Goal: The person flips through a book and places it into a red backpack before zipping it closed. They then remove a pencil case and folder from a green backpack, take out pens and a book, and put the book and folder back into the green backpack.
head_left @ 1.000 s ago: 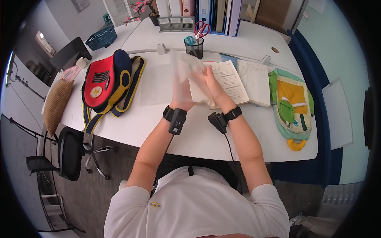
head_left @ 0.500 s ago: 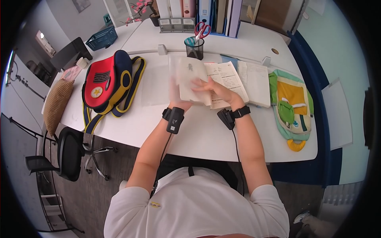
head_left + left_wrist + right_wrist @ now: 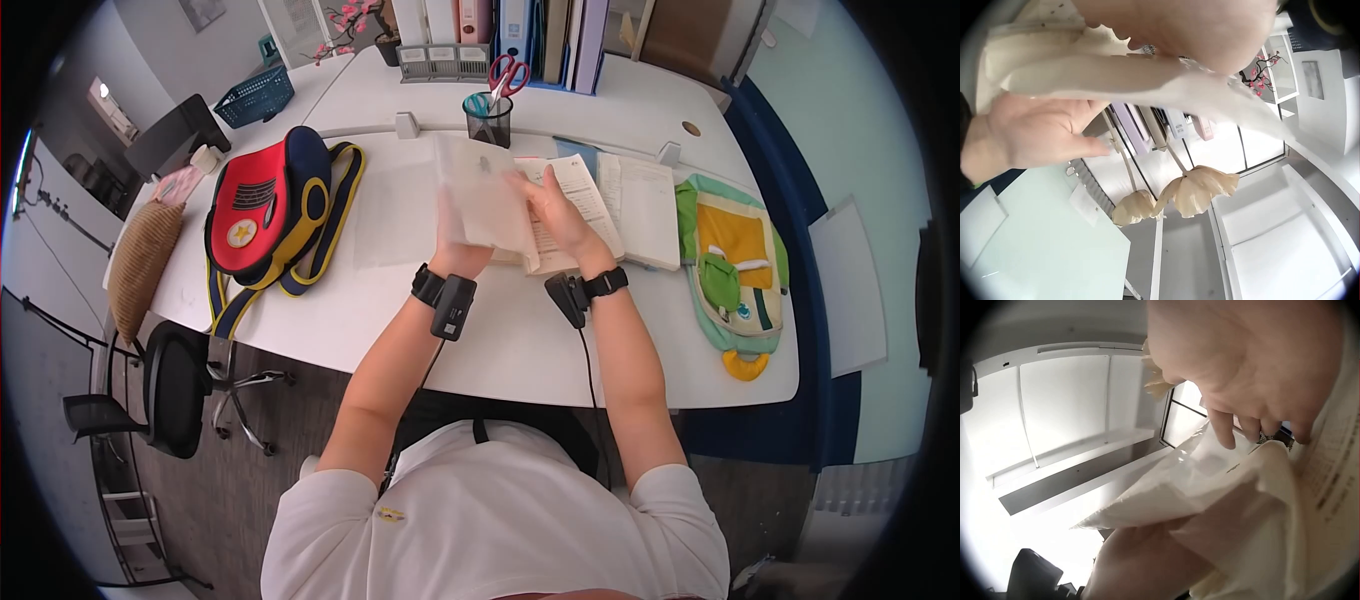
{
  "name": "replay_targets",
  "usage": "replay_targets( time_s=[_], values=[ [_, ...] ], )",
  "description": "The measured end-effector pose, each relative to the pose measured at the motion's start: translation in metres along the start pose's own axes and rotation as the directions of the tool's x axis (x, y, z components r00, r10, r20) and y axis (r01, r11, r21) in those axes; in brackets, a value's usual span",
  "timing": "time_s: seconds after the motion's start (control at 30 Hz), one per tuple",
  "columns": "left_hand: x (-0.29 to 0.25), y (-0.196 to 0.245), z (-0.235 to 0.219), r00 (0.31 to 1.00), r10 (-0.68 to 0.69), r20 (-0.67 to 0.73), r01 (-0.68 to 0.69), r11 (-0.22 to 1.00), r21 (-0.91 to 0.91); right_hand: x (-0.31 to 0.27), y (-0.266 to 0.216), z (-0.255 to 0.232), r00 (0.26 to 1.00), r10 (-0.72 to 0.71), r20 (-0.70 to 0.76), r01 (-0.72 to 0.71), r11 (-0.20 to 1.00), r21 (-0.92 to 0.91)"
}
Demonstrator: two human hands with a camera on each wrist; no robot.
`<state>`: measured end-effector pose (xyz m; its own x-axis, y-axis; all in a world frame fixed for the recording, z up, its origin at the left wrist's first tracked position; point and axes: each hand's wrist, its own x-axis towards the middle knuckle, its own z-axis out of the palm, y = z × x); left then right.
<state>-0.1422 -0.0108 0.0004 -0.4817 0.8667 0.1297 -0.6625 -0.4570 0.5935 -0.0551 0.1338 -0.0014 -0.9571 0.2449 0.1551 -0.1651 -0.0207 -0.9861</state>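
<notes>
An open book [image 3: 585, 205] with printed pages lies on the desk, its cream left-hand pages raised beneath a translucent plastic sheet [image 3: 490, 195]. My left hand [image 3: 463, 258] reaches up behind this sheet, fingers faintly visible through it and extended. In the right wrist view the left hand [image 3: 1147, 559] lies under the film. My right hand [image 3: 562, 215] is over the book, fingertips at the right edge of the sheet, thumb pointing up. The left wrist view shows the right hand [image 3: 1038, 134] beyond the upright sheet [image 3: 1147, 81], thumb apart from the fingers.
A red and navy backpack [image 3: 260, 205] lies left; a green and yellow backpack [image 3: 735, 260] lies right. Behind the book stand a mesh pen cup [image 3: 487, 128] with scissors and a row of binders [image 3: 515, 35]. Another book [image 3: 650, 210] sits right of the open one.
The right hand has lifted off the cream page, where its fingers lay spread, and turned with its thumb up. The translucent sheet now covers more of that page.
</notes>
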Motion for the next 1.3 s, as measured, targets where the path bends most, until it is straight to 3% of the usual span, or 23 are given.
replay_targets(
  time_s=[0.1,0.2,0.3,0.4,0.5,0.6,0.67,0.7,0.8,0.9,0.93,0.97,1.0,1.07,1.1,1.2,1.27,1.3],
  values=[
    [0.003,-0.003,-0.006,0.995,-0.067,-0.068,0.066,0.997,-0.028,-0.002,-0.01,0.004,0.994,0.098,-0.048,-0.098,0.995,0.005],
    [0.009,-0.012,-0.013,1.0,-0.014,0.016,0.013,0.999,0.052,-0.006,-0.021,0.023,0.986,0.165,-0.03,-0.166,0.984,-0.061],
    [0.011,-0.016,-0.004,0.998,0.02,0.059,-0.032,0.978,0.206,0.014,0.021,0.028,0.984,0.074,-0.16,-0.074,0.997,0.002],
    [0.008,-0.011,0.012,0.999,0.04,0.024,-0.044,0.984,0.175,0.017,0.031,0.038,0.976,0.055,-0.211,0.016,0.947,0.321],
    [-0.001,-0.008,0.028,0.999,0.051,-0.006,-0.049,0.981,0.188,0.012,0.021,0.052,0.94,-0.013,-0.341,0.108,0.959,0.261],
    [-0.003,-0.006,0.039,0.999,0.04,-0.012,-0.037,0.978,0.206,0.002,-0.002,0.068,0.925,-0.055,-0.377,0.103,0.989,0.108],
    [0.004,-0.01,0.012,0.999,0.031,-0.04,-0.025,0.991,0.135,0.009,0.012,0.048,0.92,-0.117,-0.375,0.038,0.977,-0.21],
    [0.006,-0.008,0.0,0.998,0.026,-0.054,-0.021,0.995,0.099,0.012,0.015,0.034,0.919,-0.147,-0.367,0.004,0.932,-0.363],
    [-0.004,0.031,-0.012,0.987,-0.16,-0.033,0.158,0.986,-0.054,-0.001,-0.018,-0.008,0.891,-0.286,-0.353,-0.006,0.771,-0.637],
    [-0.003,0.069,-0.031,0.979,-0.176,-0.099,0.194,0.956,0.222,-0.023,-0.038,-0.046,0.839,-0.223,-0.496,-0.335,0.507,-0.794],
    [-0.006,0.074,-0.036,0.976,-0.074,-0.205,0.139,0.936,0.324,-0.03,-0.041,-0.055,0.812,-0.176,-0.556,-0.445,0.429,-0.786],
    [-0.009,0.078,-0.04,0.954,0.038,-0.296,0.097,0.899,0.428,-0.036,-0.042,-0.062,0.776,-0.135,-0.616,-0.547,0.342,-0.764],
    [-0.012,0.08,-0.038,0.916,0.158,-0.368,0.067,0.845,0.53,-0.039,-0.041,-0.069,0.788,-0.054,-0.613,-0.568,0.321,-0.758],
    [-0.016,0.08,-0.03,0.916,0.295,-0.273,0.052,0.586,0.808,-0.042,-0.035,-0.078,0.791,0.109,-0.602,-0.606,0.276,-0.746],
    [-0.02,0.08,-0.022,0.915,0.347,-0.207,0.045,0.421,0.906,-0.042,-0.034,-0.078,0.798,0.114,-0.592,-0.598,0.27,-0.754],
    [-0.026,0.064,0.007,0.999,0.037,0.037,-0.041,0.118,0.992,-0.038,-0.032,-0.074,0.811,0.112,-0.574,-0.583,0.242,-0.776],
    [-0.023,0.045,0.014,0.961,-0.184,0.207,-0.191,0.099,0.977,-0.038,-0.032,-0.07,0.806,0.082,-0.586,-0.588,0.211,-0.781],
    [-0.025,0.035,0.02,0.942,-0.229,0.244,-0.263,-0.056,0.963,-0.038,-0.032,-0.069,0.804,0.077,-0.59,-0.592,0.203,-0.78]
  ],
)
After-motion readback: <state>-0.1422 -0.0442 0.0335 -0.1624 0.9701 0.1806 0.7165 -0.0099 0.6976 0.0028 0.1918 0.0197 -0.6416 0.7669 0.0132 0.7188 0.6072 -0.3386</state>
